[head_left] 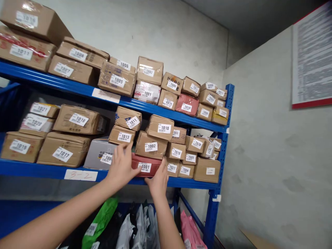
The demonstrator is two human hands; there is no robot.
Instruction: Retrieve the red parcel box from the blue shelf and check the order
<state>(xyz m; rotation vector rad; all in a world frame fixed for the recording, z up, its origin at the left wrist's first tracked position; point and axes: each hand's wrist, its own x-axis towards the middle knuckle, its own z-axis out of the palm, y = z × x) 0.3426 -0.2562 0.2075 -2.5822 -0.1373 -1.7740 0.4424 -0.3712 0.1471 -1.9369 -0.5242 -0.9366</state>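
Observation:
A red box (135, 171) labelled 1001 sits on the middle shelf, under a brown carton (141, 148) labelled 1002. My left hand (121, 162) is at its left end, thumb on the front by the label and fingers reaching up in front of the grey box (96, 154) and the carton labelled 1013 (115, 135). At the right end, my right hand (158, 178) grips the red box, its thumb low at the front edge and its fingers up along the side. Above them rests a carton labelled 1010 (155, 126).
Numbered cartons stand stacked along both blue shelves; the upper shelf beam (85, 84) runs above my hands. Bagged parcels, including a green bag (103, 216) and a pink bag (190, 228), are below. A rack post (212, 214) and a grey wall (261, 155) are right.

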